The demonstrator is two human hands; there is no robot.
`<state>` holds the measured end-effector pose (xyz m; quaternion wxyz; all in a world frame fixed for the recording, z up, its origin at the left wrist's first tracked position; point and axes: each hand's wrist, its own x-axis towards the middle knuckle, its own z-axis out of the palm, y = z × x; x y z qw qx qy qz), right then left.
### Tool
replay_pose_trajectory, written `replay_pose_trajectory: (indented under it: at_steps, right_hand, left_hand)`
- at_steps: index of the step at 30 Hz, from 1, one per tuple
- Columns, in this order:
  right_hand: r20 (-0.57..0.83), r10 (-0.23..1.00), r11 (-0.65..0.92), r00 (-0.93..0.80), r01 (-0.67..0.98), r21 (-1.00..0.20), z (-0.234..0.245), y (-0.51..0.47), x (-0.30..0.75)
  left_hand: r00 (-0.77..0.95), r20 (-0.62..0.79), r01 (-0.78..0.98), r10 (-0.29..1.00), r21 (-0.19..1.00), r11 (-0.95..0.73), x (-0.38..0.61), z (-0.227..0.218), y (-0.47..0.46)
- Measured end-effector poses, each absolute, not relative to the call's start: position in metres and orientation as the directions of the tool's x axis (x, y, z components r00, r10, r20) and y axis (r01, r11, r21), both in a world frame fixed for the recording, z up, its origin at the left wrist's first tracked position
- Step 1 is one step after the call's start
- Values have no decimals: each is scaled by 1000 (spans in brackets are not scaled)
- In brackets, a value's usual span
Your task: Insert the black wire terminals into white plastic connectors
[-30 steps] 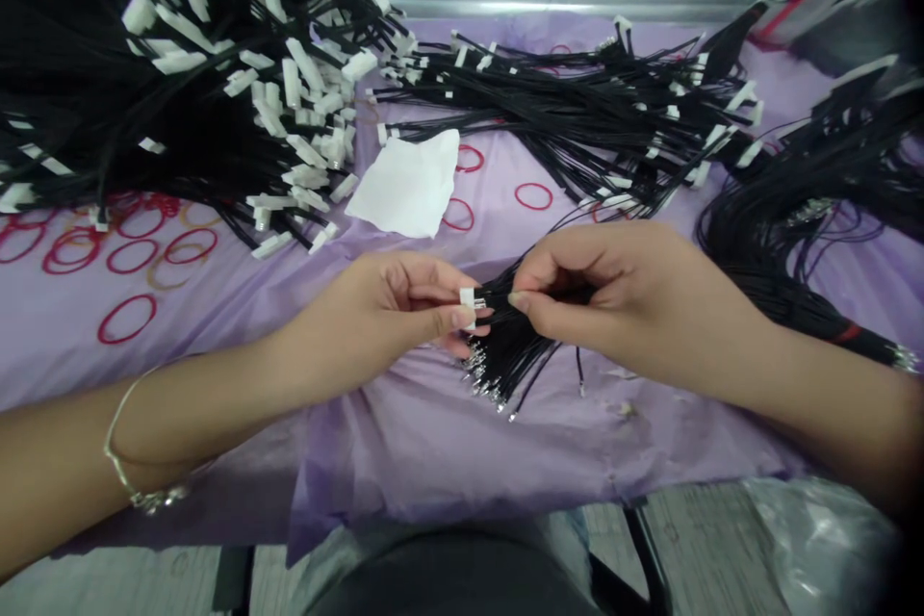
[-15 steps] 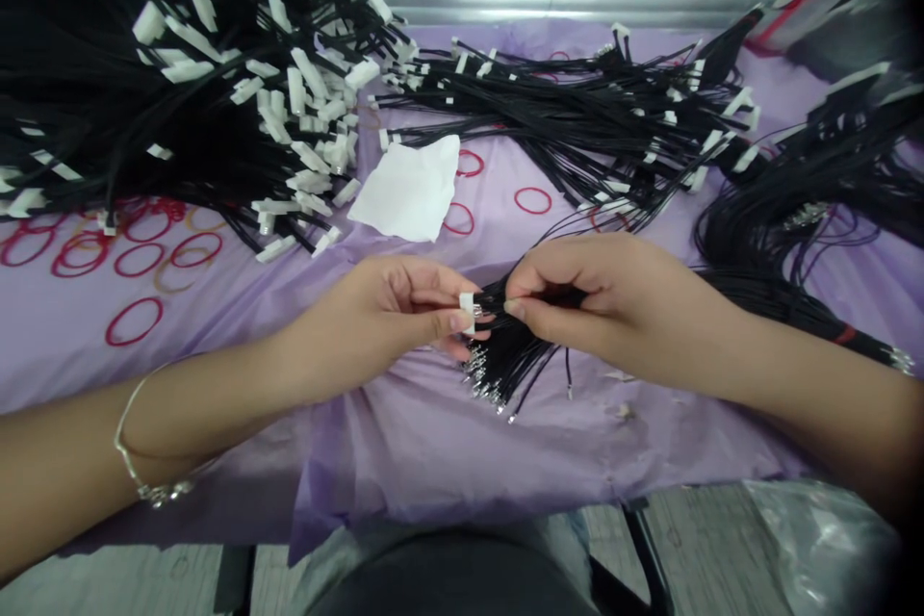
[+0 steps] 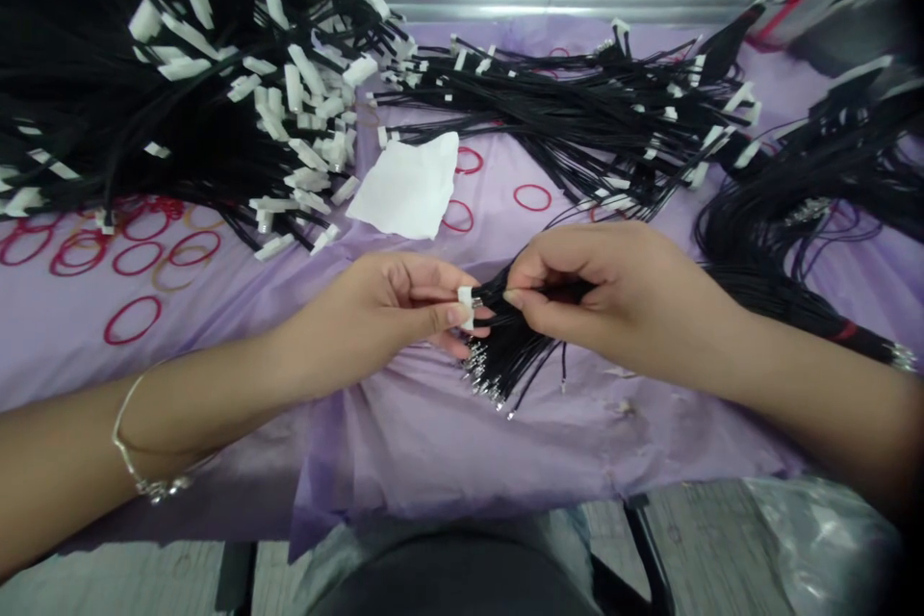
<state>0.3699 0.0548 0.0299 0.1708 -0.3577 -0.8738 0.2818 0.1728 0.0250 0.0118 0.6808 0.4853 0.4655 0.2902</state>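
Between the thumb and fingers of my left hand (image 3: 390, 313) is a small white connector housing (image 3: 466, 307). Black wires run into its right side. My right hand (image 3: 606, 284) pinches a black wire (image 3: 498, 296) close to the connector, thumb against forefinger. Below both hands a bundle of black wires (image 3: 516, 356) fans out over the purple cloth, its bare metal terminals (image 3: 483, 375) pointing down and left. How far the pinched wire sits inside the housing cannot be made out.
A large heap of black cables with white connectors (image 3: 303, 96) fills the left. More cables (image 3: 549, 106) lie at the back and right. Red rubber bands (image 3: 134, 320) and a white paper scrap (image 3: 408, 188) rest on the purple cloth (image 3: 433, 462). A clear plastic bag (image 3: 830, 549) is at lower right.
Almost nothing differs. Both hands keep their grips near the connector, and the whole view has shifted very slightly.
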Motion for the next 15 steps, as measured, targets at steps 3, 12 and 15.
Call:
replay_pose_trajectory:
  at_steps: [3, 12, 15]
  right_hand:
    - [125, 721, 604, -681, 530, -596, 29, 55, 369]
    - [129, 759, 573, -638, 561, -597, 28, 50, 369]
    - [124, 771, 554, -624, 563, -613, 27, 49, 368]
  left_hand:
    - [402, -354, 60, 844, 930, 362, 173, 11, 25]
    - [407, -347, 3, 845, 926, 378, 172, 10, 25]
    - [412, -362, 10, 836, 919, 394, 173, 11, 25]
